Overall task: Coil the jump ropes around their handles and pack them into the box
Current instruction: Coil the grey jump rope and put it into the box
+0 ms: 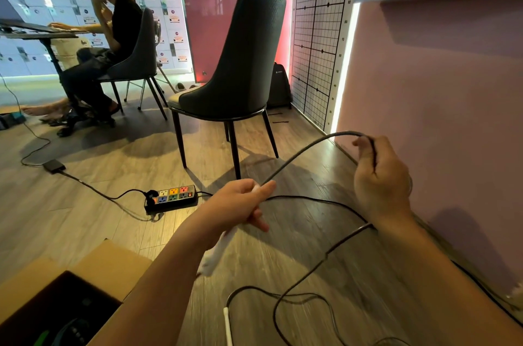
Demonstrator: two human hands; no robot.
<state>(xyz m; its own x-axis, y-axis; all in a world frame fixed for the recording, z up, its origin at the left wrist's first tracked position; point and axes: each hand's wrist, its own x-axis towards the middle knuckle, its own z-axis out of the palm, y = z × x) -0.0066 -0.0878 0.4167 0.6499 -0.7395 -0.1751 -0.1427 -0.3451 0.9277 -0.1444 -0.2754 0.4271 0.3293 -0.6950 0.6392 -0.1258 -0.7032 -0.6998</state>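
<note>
Dark rope (300,156) arcs from white handle (223,246) to right hand (382,176)

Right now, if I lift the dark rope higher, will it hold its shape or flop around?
Likely floppy but springy: the dark rope arcs between the left hand and right hand, while its slack lies in loose loops on the floor. It probably feels light. The white handle on the floor may drag along.

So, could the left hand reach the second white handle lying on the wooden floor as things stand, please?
Probably not yet: the left hand is closed around the other white handle. The second white handle lies unobstructed on the wooden floor below.
</note>
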